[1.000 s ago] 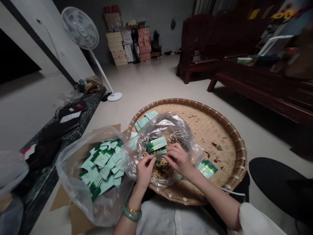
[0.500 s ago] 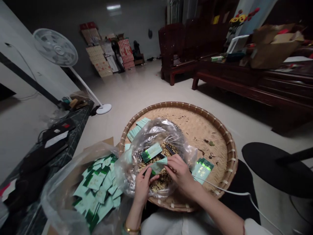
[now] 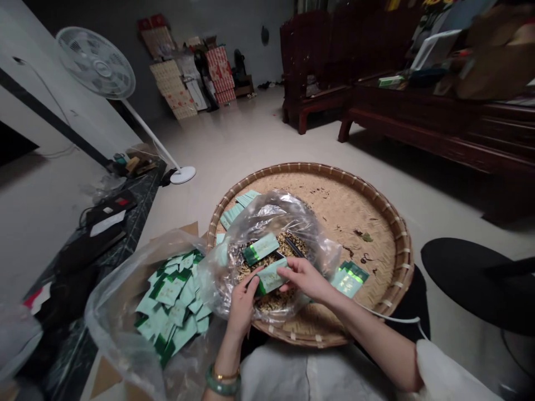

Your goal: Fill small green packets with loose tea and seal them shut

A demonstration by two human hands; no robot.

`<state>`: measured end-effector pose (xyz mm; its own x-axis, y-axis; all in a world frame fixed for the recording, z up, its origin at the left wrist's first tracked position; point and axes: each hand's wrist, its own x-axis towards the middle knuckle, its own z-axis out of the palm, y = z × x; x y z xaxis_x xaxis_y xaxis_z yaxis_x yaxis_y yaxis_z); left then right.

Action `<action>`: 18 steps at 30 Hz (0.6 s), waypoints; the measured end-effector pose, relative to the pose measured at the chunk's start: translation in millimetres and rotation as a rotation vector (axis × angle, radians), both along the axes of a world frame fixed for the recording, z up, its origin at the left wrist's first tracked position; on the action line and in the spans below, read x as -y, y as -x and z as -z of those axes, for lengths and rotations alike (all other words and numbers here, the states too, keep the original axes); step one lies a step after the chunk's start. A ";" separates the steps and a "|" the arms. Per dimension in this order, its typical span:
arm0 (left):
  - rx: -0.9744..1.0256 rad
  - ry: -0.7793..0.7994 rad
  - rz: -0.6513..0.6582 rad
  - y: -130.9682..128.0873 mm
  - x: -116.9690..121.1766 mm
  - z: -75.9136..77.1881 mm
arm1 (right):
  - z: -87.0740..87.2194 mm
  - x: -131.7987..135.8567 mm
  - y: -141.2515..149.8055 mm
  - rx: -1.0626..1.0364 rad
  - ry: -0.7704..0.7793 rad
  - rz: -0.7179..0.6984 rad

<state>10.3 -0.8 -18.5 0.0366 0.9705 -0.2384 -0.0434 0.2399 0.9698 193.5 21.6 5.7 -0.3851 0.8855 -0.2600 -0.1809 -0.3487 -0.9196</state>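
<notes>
Between my two hands is a pale green sachet (image 3: 271, 277) with a dark green end. My left hand (image 3: 244, 298) pinches its dark end, and my right hand (image 3: 303, 278) grips the opposite end. Below them an open clear plastic bag (image 3: 276, 209) holds loose dried, tea-like bits (image 3: 273, 302). Another green sachet (image 3: 261, 248) lies on those bits, beside a dark stick-like tool (image 3: 295, 247) whose far part is hidden. The bag rests in a round woven bamboo tray (image 3: 355, 203). A small stack of sachets (image 3: 350, 278) lies right of my right hand.
Left of the tray, a large plastic bag (image 3: 111, 312) in a cardboard box holds many green sachets (image 3: 175, 301). More sachets (image 3: 238, 207) lie at the tray's far left. A white cable (image 3: 388, 318) crosses the tray's right rim. A standing fan (image 3: 183, 175) and a black round base (image 3: 460, 278) flank it.
The sachet's right end, folded up before, now lies flatter, showing its printed face. My right hand has shifted slightly lower along it. The whole view has tilted a little downward.
</notes>
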 end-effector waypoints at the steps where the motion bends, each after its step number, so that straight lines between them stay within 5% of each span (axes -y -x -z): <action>1: -0.026 -0.015 0.028 1.0 -1.5 -1.2 | 0.1 0.6 -0.7 -0.019 0.006 0.010; 4: -0.271 -0.208 0.013 2.5 -3.7 -4.9 | 2.9 2.6 -1.4 -0.032 0.034 0.012; 7: -0.751 -0.622 -0.096 0.2 0.2 -10.0 | 7.4 2.9 -1.1 -0.008 0.065 -0.016; 10: -1.106 -0.855 0.088 -5.6 5.9 -14.6 | 10.2 1.4 -1.3 0.021 0.027 -0.057; 13: -1.118 -0.872 0.214 -9.7 6.6 -14.4 | 11.5 -0.1 -1.5 0.079 -0.113 -0.094; 18: -0.934 -0.828 0.193 -8.2 1.3 -5.6 | 14.8 1.6 1.3 0.131 -0.127 -0.108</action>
<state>18.5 -2.1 -12.9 0.3402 0.8387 0.4252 0.7055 -0.5266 0.4743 192.2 20.0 -9.1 -0.4497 0.8698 -0.2030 -0.0247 -0.2394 -0.9706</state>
